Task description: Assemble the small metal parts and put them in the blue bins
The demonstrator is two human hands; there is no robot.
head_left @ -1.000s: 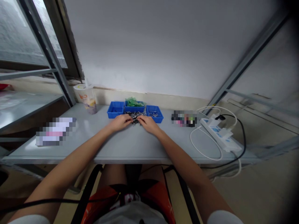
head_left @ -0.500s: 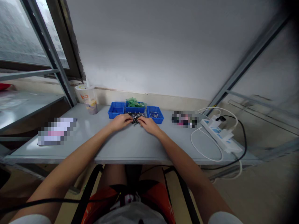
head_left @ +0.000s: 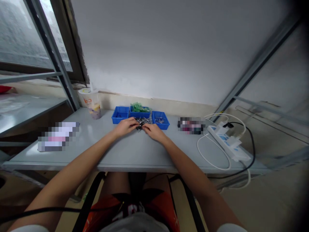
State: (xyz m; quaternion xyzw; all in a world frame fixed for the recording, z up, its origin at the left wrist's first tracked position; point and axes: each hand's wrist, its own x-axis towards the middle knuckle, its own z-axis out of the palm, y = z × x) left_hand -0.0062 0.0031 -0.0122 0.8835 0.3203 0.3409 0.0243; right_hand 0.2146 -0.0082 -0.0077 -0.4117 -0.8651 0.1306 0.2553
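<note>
flanking heaped metal pieces (head_left: 145, 121): left hand (head_left: 125, 126), right hand (head_left: 154, 131) (blue trays (head_left: 140, 114) near)

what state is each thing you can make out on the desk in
metal pieces, loosely heaped
left hand, bent at the heap
right hand, bent at the heap
left blue bin, upright, contents unclear
middle blue bin, heaped with green pieces
right blue bin, partly filled
cup, lidded, upright, partly full
power strip, plugs inserted

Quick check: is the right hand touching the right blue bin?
Cannot tell. In the head view, the right hand overlaps the near left corner of the right bin, so any contact or gap is hidden.
</note>
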